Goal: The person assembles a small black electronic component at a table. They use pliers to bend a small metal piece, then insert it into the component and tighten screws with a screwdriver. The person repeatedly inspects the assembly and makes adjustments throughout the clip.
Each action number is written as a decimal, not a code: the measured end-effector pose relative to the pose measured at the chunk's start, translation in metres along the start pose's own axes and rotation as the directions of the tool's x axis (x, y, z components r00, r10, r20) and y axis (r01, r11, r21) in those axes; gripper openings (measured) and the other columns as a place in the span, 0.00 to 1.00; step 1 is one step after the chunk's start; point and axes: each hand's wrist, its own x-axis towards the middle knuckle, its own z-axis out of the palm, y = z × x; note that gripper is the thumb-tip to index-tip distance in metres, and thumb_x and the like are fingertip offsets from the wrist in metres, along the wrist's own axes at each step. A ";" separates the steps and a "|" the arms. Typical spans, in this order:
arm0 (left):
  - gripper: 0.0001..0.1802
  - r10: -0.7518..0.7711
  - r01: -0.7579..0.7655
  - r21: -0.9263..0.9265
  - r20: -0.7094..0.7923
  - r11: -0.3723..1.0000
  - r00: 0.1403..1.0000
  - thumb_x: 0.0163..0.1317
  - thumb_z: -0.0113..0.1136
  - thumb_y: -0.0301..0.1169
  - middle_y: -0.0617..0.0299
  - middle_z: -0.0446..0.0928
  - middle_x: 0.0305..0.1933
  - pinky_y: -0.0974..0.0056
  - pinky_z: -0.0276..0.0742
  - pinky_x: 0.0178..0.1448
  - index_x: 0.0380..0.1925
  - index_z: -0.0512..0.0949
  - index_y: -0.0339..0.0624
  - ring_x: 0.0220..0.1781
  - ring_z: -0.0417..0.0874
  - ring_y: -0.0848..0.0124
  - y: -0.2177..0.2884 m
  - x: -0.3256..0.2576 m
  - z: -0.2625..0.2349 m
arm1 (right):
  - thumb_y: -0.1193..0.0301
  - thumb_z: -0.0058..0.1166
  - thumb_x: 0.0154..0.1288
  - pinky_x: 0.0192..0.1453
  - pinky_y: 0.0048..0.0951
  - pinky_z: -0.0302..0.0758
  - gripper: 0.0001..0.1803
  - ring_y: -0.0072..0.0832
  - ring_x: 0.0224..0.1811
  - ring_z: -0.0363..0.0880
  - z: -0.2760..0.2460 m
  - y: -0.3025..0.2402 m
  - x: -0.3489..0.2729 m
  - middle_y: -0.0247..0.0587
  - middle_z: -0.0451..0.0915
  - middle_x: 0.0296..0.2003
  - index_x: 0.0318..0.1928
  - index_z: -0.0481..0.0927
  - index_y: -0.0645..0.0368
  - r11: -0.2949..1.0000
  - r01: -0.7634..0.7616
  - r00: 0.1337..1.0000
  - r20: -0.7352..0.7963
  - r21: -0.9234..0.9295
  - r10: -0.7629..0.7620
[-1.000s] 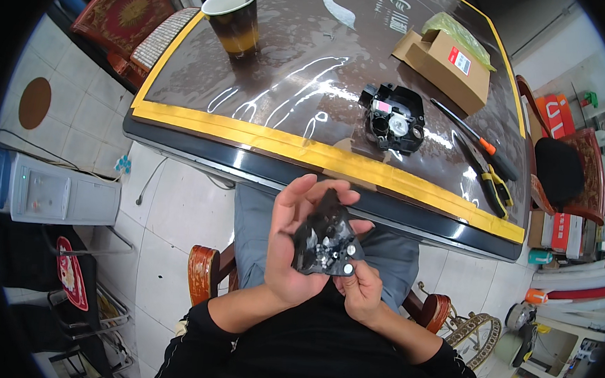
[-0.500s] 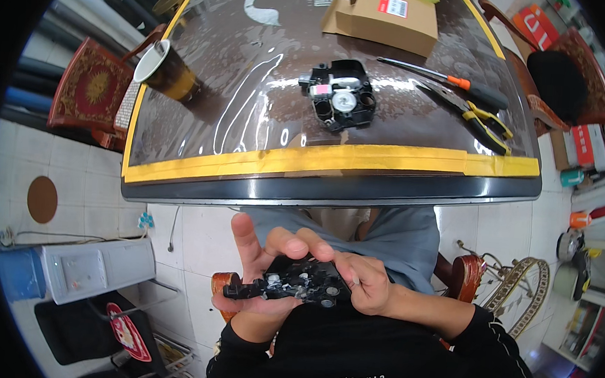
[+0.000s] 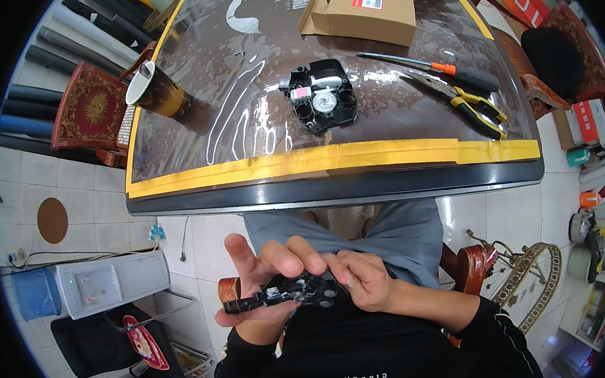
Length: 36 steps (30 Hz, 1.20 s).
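A black plastic mechanism part (image 3: 303, 291) with whitish smears and round metal spots is held over my lap, just in front of my chest. My left hand (image 3: 262, 277) cradles it from the left, thumb and fingers around its body. At its right end, my right hand (image 3: 366, 279) pinches the edge with curled fingers. What the fingertips press on is partly hidden. Beyond the table edge, a matching black housing (image 3: 322, 97) with a white round gear and a pink patch rests on the tabletop.
On the dark table (image 3: 237, 129), edged in yellow tape, are a screwdriver (image 3: 455, 70), yellow-black pliers (image 3: 470, 109), an opened cardboard box (image 3: 368, 16) and a paper cup (image 3: 156, 90). Carved wooden chairs (image 3: 89, 110) stand at both sides. A white water dispenser (image 3: 113, 285) is at lower left.
The view has turned slightly, shifting the table items left and up. The part in my hands tilts a little differently; both hands keep hold of it.
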 end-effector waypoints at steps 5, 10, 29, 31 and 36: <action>0.49 0.000 -0.001 0.004 0.023 1.000 1.000 0.71 0.56 0.67 0.61 0.72 0.72 0.34 0.77 0.56 0.85 0.46 0.73 0.70 0.71 0.57 -0.001 0.002 0.001 | 0.80 0.54 0.76 0.30 0.36 0.74 0.03 0.41 0.26 0.78 0.000 -0.001 -0.002 0.45 0.77 0.28 0.42 0.80 0.66 0.999 -0.032 0.999 0.002 0.007 0.032; 0.47 0.011 -0.011 0.078 0.007 0.997 1.000 0.70 0.54 0.70 0.58 0.71 0.70 0.38 0.77 0.55 0.84 0.51 0.74 0.67 0.71 0.58 -0.003 0.001 0.001 | 0.78 0.53 0.79 0.31 0.34 0.74 0.05 0.38 0.25 0.78 0.001 -0.001 -0.002 0.44 0.78 0.28 0.42 0.80 0.66 1.000 -0.001 1.000 -0.024 -0.013 0.001; 0.35 -0.101 0.161 -0.009 -0.813 0.987 0.574 0.76 0.55 0.51 0.56 0.75 0.61 0.51 0.84 0.60 0.74 0.65 0.44 0.63 0.77 0.68 -0.004 0.017 0.019 | 0.70 0.61 0.77 0.45 0.24 0.74 0.31 0.22 0.43 0.74 0.005 -0.020 0.001 0.41 0.73 0.50 0.72 0.67 0.71 0.966 -0.228 0.969 -0.065 0.124 0.237; 0.29 -0.143 0.152 -0.070 -0.828 0.986 0.543 0.78 0.55 0.46 0.62 0.74 0.58 0.54 0.84 0.59 0.72 0.67 0.45 0.61 0.77 0.73 -0.002 0.018 0.024 | 0.70 0.62 0.77 0.45 0.24 0.73 0.31 0.22 0.43 0.73 0.005 -0.020 0.003 0.40 0.73 0.49 0.72 0.67 0.72 0.971 -0.223 0.971 -0.072 0.081 0.229; 0.28 -0.155 0.194 -0.068 -0.864 0.979 0.480 0.79 0.56 0.45 0.65 0.73 0.56 0.56 0.83 0.59 0.72 0.67 0.48 0.58 0.77 0.75 0.000 0.021 0.029 | 0.68 0.63 0.77 0.44 0.24 0.72 0.29 0.23 0.41 0.71 0.007 -0.018 0.002 0.38 0.74 0.45 0.70 0.71 0.74 0.971 -0.229 0.966 -0.108 0.069 0.236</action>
